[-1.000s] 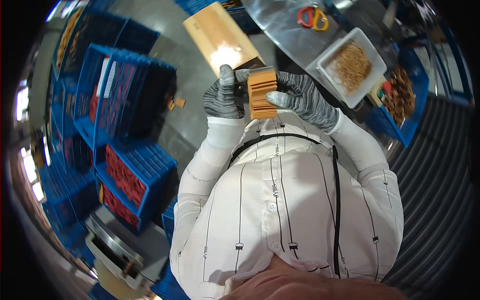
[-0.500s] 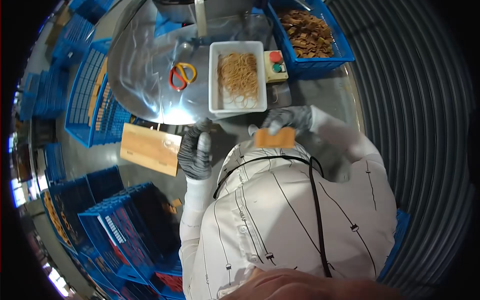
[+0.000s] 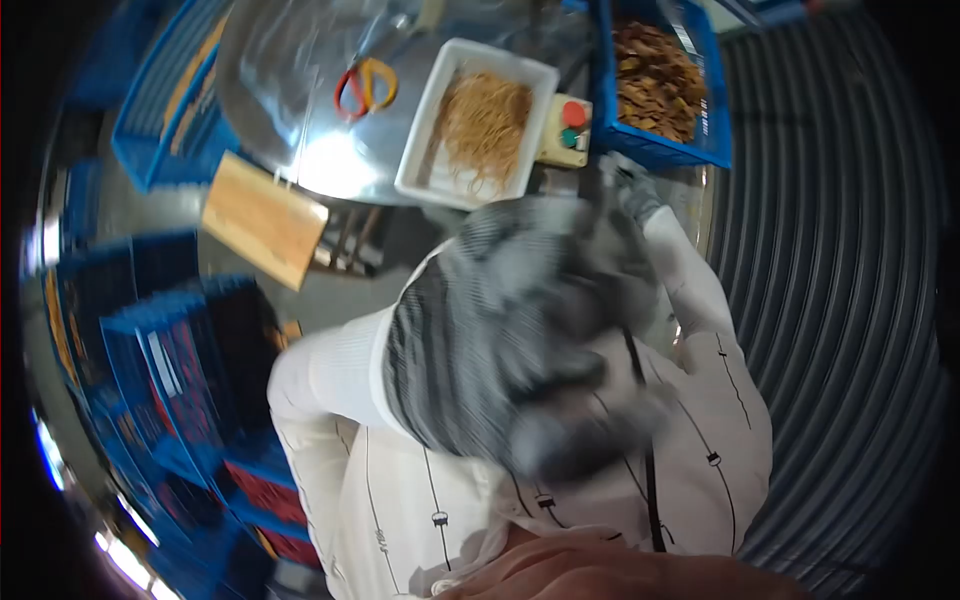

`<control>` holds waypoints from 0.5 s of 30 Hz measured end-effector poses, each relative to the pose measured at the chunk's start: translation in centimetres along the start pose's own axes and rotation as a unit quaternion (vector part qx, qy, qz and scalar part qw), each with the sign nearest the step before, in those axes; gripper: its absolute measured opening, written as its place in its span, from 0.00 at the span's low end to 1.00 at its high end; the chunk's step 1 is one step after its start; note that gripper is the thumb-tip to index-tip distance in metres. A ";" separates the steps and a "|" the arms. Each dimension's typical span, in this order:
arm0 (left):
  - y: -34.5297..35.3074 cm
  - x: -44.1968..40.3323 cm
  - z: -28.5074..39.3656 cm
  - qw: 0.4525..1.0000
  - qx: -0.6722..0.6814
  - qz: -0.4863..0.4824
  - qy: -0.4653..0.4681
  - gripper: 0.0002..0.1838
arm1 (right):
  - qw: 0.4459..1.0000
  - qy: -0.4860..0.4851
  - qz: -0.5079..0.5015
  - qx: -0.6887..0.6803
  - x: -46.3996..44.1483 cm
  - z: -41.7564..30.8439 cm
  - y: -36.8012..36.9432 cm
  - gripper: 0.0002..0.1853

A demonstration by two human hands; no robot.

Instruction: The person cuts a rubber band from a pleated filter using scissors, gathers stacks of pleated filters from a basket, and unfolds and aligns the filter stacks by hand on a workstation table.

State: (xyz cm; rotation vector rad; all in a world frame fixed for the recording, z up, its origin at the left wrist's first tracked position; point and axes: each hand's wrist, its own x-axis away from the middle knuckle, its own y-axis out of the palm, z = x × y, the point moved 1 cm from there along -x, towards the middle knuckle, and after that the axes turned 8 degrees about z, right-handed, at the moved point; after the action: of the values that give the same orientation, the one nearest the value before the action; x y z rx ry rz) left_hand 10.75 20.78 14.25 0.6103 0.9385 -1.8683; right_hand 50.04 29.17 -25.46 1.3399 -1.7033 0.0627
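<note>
My left hand (image 3: 500,330), in a grey striped glove, is raised close to the camera and fills the middle of the view. Motion smears its fingers, so what they hold, if anything, cannot be made out. Farther off, my right hand (image 3: 635,190) is beside the near left corner of a blue crate (image 3: 665,145) of small brown pieces. Its fingers are small and blurred. The stack of orange-brown pieces is not visible. Left of that crate are a control box (image 3: 567,140) with red and green buttons and a white tray (image 3: 420,150) of rubber bands.
Red and yellow scissors (image 3: 366,88) lie on the metal table (image 3: 270,110). A wooden board (image 3: 262,222) is at the table's near left edge. Blue crates (image 3: 160,330) stand on the left, and dark ribbed material (image 3: 820,300) spans the right.
The view has turned. My left hand has come up close to the camera. My right hand, earlier holding the orange-brown stack near my waist, has moved out towards the blue crate; the stack has dropped from sight.
</note>
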 end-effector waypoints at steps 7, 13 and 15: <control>0.2 4.6 1.5 0.989 -0.087 0.035 -0.116 0.14 | 0.962 0.100 0.242 0.074 -1.2 3.7 -12.3 0.21; -1.0 10.3 6.5 0.957 -0.148 0.032 -0.246 0.14 | 0.935 0.125 0.277 0.185 2.2 4.5 -13.5 0.22; -2.0 12.6 9.8 0.941 -0.178 0.025 -0.288 0.14 | 0.926 0.131 0.280 0.218 3.1 5.6 -12.9 0.23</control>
State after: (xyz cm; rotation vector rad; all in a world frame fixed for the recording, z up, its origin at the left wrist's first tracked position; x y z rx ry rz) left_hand 3.16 6.90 11.49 -0.1332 0.8194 -1.6335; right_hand 56.80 18.64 -32.64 1.0385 -1.8463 0.9567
